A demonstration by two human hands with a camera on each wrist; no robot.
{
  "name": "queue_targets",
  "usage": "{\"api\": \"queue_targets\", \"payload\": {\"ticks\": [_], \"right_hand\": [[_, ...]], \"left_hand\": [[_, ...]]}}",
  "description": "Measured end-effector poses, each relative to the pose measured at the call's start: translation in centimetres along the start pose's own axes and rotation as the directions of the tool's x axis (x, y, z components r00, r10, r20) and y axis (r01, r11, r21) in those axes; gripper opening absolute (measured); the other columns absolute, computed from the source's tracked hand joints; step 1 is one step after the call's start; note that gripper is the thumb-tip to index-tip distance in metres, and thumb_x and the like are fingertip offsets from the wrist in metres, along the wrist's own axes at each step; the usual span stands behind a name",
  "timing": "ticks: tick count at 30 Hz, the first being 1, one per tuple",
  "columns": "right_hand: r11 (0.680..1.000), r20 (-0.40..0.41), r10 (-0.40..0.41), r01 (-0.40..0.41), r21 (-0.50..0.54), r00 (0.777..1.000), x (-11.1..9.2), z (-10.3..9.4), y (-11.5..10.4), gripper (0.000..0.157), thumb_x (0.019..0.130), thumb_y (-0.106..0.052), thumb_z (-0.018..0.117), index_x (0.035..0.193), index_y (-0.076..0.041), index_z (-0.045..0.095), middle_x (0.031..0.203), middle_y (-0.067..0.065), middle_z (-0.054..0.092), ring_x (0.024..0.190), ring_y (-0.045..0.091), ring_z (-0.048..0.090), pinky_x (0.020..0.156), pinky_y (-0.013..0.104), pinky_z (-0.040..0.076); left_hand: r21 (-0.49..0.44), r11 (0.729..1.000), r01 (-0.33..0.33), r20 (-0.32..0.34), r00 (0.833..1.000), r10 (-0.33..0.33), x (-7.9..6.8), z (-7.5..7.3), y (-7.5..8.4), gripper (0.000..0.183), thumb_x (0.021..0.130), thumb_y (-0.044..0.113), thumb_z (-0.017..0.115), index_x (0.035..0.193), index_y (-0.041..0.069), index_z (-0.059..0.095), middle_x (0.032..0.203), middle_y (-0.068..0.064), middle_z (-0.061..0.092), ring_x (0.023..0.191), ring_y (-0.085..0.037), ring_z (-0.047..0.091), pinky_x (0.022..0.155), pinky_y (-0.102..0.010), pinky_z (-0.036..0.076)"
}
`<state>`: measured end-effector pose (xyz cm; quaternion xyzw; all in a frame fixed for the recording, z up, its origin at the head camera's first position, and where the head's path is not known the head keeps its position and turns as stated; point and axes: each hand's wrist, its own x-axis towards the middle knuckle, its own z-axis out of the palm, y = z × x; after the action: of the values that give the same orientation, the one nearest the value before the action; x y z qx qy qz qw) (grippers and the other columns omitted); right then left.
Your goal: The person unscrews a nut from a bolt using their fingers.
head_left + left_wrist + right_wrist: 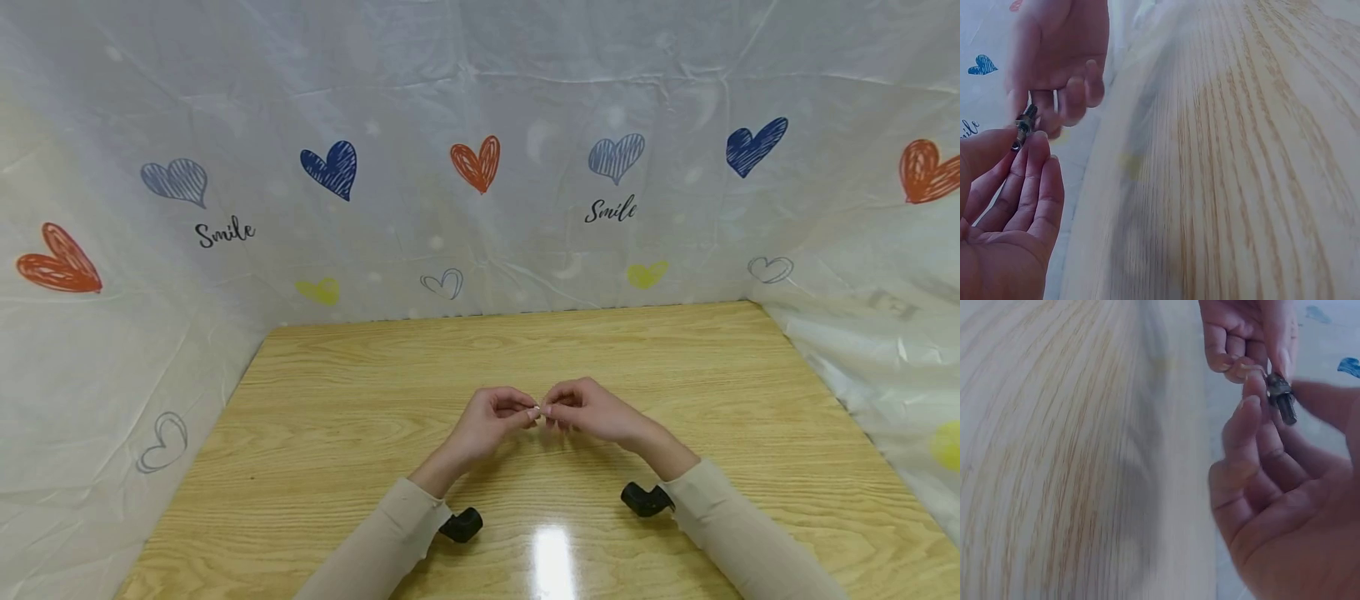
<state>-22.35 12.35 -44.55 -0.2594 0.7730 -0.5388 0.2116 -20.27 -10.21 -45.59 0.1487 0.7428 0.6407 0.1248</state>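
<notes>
Both hands meet over the middle of the table, around a small metal bolt with a nut on its thread. My left hand pinches the bolt's head end between thumb and fingertips. From the other side, my right hand has its thumb and forefinger on the nut. The bare threaded end points toward the right palm in the right wrist view. In the head view the bolt is mostly hidden by the fingertips.
A wood-grain table lies beneath the hands. White sheeting printed with hearts and lettering hangs behind it and along both sides. A black device sits at the left cuff, and another black device at the right.
</notes>
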Motion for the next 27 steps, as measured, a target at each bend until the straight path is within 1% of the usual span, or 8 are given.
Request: {"api": "queue_targets", "payload": {"ticks": [3, 7, 10, 14, 18, 21, 23, 27], "right_hand": [[0.999, -0.017, -0.012, 0.012, 0.049, 1.000, -0.20, -0.24, -0.02, 0.030, 0.100, -0.015, 0.067, 0.124, 0.002, 0.060, 0.114, 0.018, 0.064, 0.094, 0.046, 0.065, 0.075, 0.044, 0.055], [0.999, -0.029, 0.009, -0.008, 0.050, 1.000, -0.25, -0.38, -0.06, 0.040, 0.101, -0.022, 0.068, 0.130, 0.002, 0.057, 0.118, 0.014, 0.062, 0.095, 0.046, 0.066, 0.076, 0.045, 0.054], [0.999, -0.017, 0.036, -0.036, 0.010, 0.999, -0.12, -0.27, -0.11, 0.036, 0.106, -0.030, 0.059, 0.124, 0.000, 0.065, 0.110, 0.018, 0.069, 0.091, 0.042, 0.068, 0.075, 0.047, 0.057], [0.997, 0.022, 0.076, -0.076, -0.004, 0.997, 0.16, 0.08, -0.03, 0.050, 0.112, -0.037, 0.045, 0.106, 0.004, 0.073, 0.090, 0.019, 0.074, 0.081, 0.041, 0.068, 0.071, 0.047, 0.057], [0.998, 0.035, 0.060, -0.060, -0.001, 0.998, 0.35, 0.23, 0.13, 0.052, 0.113, -0.033, 0.043, 0.097, 0.008, 0.071, 0.080, 0.022, 0.070, 0.074, 0.047, 0.062, 0.064, 0.042, 0.053], [1.000, 0.012, 0.020, -0.020, 0.004, 1.000, 0.30, 0.08, 0.10, 0.034, 0.109, -0.025, 0.052, 0.105, 0.004, 0.070, 0.089, 0.024, 0.070, 0.077, 0.047, 0.061, 0.063, 0.040, 0.052], [1.000, -0.011, -0.003, 0.004, 0.023, 1.000, 0.20, -0.08, 0.05, 0.024, 0.105, -0.018, 0.060, 0.115, 0.003, 0.067, 0.101, 0.022, 0.068, 0.085, 0.044, 0.064, 0.070, 0.040, 0.055], [0.996, -0.028, -0.013, 0.015, 0.082, 1.000, 0.07, -0.32, 0.00, 0.040, 0.099, -0.013, 0.068, 0.134, 0.004, 0.055, 0.119, 0.018, 0.062, 0.102, 0.045, 0.066, 0.084, 0.047, 0.057]], "left_hand": [[-0.002, 1.000, 0.005, -0.008, 1.000, -0.005, -0.05, -0.01, 0.03, 0.013, 0.098, 0.008, 0.070, 0.108, -0.001, 0.073, 0.103, -0.011, 0.074, 0.100, -0.041, 0.071, 0.089, -0.049, 0.060], [-0.008, 1.000, 0.007, -0.005, 1.000, -0.007, -0.05, -0.02, 0.07, 0.013, 0.098, 0.007, 0.070, 0.108, -0.001, 0.073, 0.105, -0.015, 0.073, 0.101, -0.042, 0.071, 0.091, -0.050, 0.059], [-0.004, 1.000, 0.002, -0.001, 1.000, -0.002, 0.01, 0.02, 0.05, 0.014, 0.098, 0.007, 0.070, 0.109, -0.001, 0.073, 0.107, -0.016, 0.073, 0.099, -0.036, 0.072, 0.091, -0.049, 0.059], [0.010, 1.000, -0.003, -0.002, 1.000, 0.003, 0.16, 0.08, -0.05, 0.014, 0.098, 0.007, 0.070, 0.109, -0.002, 0.073, 0.108, -0.015, 0.073, 0.094, -0.026, 0.074, 0.091, -0.048, 0.060], [0.010, 1.000, -0.004, 0.001, 1.000, 0.004, 0.22, 0.09, -0.08, 0.014, 0.098, 0.007, 0.070, 0.109, -0.002, 0.073, 0.108, -0.014, 0.073, 0.096, -0.029, 0.073, 0.091, -0.049, 0.059], [0.007, 1.000, -0.004, -0.003, 1.000, 0.004, 0.18, 0.02, -0.01, 0.014, 0.098, 0.008, 0.070, 0.109, -0.001, 0.073, 0.107, -0.013, 0.074, 0.099, -0.036, 0.072, 0.091, -0.049, 0.060], [0.004, 1.000, -0.001, -0.009, 1.000, 0.001, 0.13, -0.03, 0.04, 0.014, 0.098, 0.008, 0.070, 0.108, 0.000, 0.074, 0.106, -0.012, 0.074, 0.101, -0.040, 0.071, 0.090, -0.049, 0.060], [-0.002, 1.000, 0.001, -0.012, 1.000, -0.001, 0.02, -0.09, 0.12, 0.014, 0.098, 0.008, 0.071, 0.108, -0.001, 0.073, 0.105, -0.012, 0.074, 0.101, -0.043, 0.070, 0.090, -0.049, 0.060]]}}
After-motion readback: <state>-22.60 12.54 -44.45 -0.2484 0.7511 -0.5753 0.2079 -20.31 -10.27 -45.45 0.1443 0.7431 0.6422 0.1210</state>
